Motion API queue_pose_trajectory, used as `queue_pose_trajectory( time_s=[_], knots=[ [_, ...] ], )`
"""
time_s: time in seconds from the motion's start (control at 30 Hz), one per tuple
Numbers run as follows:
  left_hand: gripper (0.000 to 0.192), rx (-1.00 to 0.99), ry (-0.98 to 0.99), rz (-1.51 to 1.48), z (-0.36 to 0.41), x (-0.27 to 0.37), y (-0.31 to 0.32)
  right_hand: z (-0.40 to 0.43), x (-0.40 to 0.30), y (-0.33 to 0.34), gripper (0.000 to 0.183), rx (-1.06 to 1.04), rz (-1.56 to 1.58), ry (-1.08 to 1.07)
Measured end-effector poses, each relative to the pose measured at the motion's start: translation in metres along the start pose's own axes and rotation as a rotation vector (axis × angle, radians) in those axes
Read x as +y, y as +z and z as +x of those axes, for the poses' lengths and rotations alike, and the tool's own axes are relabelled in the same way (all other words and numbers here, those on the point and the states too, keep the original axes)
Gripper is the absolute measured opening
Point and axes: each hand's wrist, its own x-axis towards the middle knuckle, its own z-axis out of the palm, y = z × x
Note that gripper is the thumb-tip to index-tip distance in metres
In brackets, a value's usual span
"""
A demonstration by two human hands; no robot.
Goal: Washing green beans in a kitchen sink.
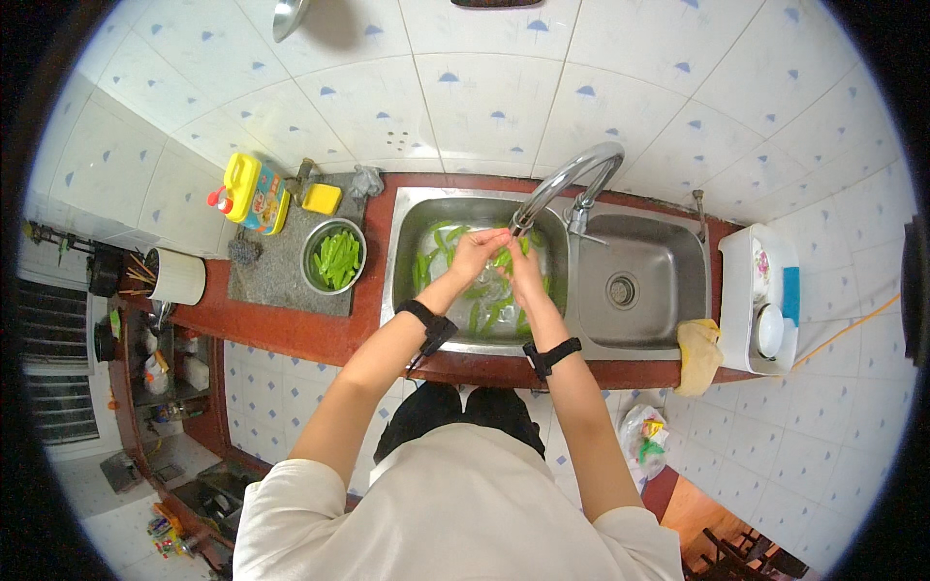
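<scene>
Both my hands are over the left basin [407, 290] of a stainless steel double sink, just under the spout of a chrome faucet [559, 174]. My left hand [476, 253] and my right hand [526, 274] meet at the fingertips around a green pod [503, 256], partly hidden by the fingers. Below them, several green pods [476, 316] float in water in the basin. On the counter to the left, a metal bowl [306, 272] holds a heap of green pods [338, 259].
A yellow jug [254, 192], a yellow sponge [322, 197] and a steel scourer [245, 249] are on the grey slab [283, 287]. Farther left is a white chopstick holder [178, 276]. A cloth [699, 356] hangs beside the right basin [654, 319], near a white dish rack [737, 305].
</scene>
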Motion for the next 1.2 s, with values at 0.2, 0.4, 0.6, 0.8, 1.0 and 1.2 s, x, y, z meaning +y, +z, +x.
queue_pose_trajectory(
  time_s=[0.2,0.4,0.6,0.8,1.0,1.2],
  knots=[
    [0.052,0.006,-0.055,0.400,0.006,-0.066,-0.021,-0.001,0.009,-0.033,0.021,0.015,0.212,0.052],
    [0.066,-0.183,-0.453,1.263,0.006,-0.116,-0.055,-0.012,0.042,-0.044,0.028,0.070,0.233,0.194],
    [0.057,-0.026,-0.458,1.261,0.001,-0.172,-0.047,-0.016,0.066,-0.061,0.030,0.022,0.100,0.235],
    [0.038,-0.448,-0.386,1.074,0.015,-0.167,-0.036,-0.012,0.062,-0.071,0.028,-0.003,0.107,0.196],
    [0.038,-0.423,-0.511,0.422,0.007,-0.070,-0.017,-0.006,0.059,-0.061,0.031,0.077,0.030,0.152],
    [0.036,-0.510,-0.458,0.349,-0.019,-0.007,-0.016,-0.001,0.034,-0.012,0.029,0.003,-0.004,0.069]
  ],
)
